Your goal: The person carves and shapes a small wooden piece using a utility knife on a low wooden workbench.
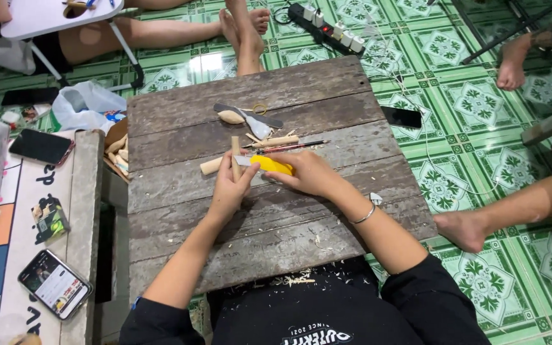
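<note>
- Gripping a short wooden stick (pixel 235 156) upright over the middle of the weathered plank desk (pixel 180 217), the left hand (pixel 230 190) has its fingers closed round the lower end, thumb up along the shaft.
- The right hand (pixel 306 172) is shut on a yellow-handled knife (pixel 269 165), its blade laid across the stick.
- Judging by look, the stick is light, stiff and dry, best held low, clear of the edge.
- Both forearms reach forward, wrists turned inward so the hands almost meet.
- Shavings (pixel 295 279) lie at the desk's near edge.
</note>
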